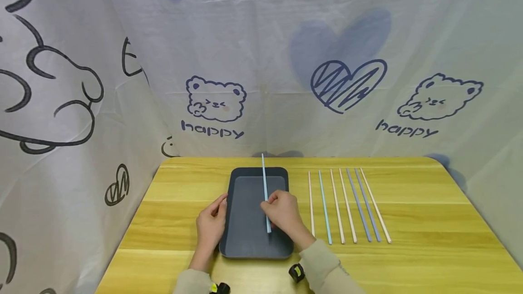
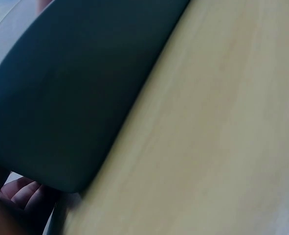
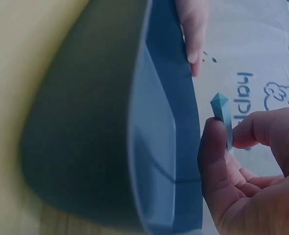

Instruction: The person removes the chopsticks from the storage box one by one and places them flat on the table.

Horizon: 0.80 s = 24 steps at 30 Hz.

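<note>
A dark grey rectangular tray [image 1: 245, 239] lies lengthwise on the table. My left hand [image 1: 210, 228] holds its left rim, and curled fingers [image 2: 27, 196] show beside the tray's edge in the left wrist view. Over the tray, my right hand [image 1: 282, 210] pinches a light blue chopstick [image 1: 264, 176] between thumb and forefinger. The chopstick points away from me, its thick end nearest and its thin end reaching past the tray's far rim in the head view. In the right wrist view, the faceted end of the chopstick [image 3: 221, 105] sticks up above the thumb.
Right of the tray, several chopsticks lie roughly side by side: pale pinkish ones [image 1: 337, 205], a light blue one [image 1: 324, 205] and purplish-blue ones [image 1: 359, 205]. A printed white cloth [image 1: 269, 58] hangs behind the wooden table [image 1: 429, 226] and along its sides.
</note>
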### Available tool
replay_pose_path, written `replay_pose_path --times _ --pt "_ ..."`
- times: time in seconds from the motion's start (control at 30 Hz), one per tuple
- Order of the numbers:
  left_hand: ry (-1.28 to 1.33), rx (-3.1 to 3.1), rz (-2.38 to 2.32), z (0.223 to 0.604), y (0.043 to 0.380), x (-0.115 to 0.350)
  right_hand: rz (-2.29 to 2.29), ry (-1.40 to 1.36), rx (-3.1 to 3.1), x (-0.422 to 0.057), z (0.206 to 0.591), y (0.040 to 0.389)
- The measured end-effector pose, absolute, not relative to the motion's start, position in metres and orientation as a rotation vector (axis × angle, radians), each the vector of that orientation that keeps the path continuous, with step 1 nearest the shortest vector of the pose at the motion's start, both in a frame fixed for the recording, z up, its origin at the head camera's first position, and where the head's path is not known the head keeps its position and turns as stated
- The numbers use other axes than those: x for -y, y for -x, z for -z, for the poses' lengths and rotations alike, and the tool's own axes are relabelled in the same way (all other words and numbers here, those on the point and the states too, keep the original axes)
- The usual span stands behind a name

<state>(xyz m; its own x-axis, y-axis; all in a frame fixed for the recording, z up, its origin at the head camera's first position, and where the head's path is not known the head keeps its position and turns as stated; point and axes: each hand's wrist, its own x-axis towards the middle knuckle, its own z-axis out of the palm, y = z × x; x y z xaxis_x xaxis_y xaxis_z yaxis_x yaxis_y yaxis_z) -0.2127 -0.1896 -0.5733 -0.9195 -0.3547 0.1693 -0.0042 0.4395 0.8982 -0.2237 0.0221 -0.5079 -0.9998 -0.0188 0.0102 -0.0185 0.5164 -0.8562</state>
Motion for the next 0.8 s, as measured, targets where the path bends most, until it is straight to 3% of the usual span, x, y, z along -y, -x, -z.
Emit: replay_pose_path --times 0.4,0.8 --pt "-0.329 2.369 1.462 0.574 0.212 0.188 1.799 -0.204 -2.515 -0.045 0.508 0.231" --pt "-0.322 2.360 1.487 0.573 0.211 0.188 1.526 -0.230 -2.856 -0.063 0.503 0.234"
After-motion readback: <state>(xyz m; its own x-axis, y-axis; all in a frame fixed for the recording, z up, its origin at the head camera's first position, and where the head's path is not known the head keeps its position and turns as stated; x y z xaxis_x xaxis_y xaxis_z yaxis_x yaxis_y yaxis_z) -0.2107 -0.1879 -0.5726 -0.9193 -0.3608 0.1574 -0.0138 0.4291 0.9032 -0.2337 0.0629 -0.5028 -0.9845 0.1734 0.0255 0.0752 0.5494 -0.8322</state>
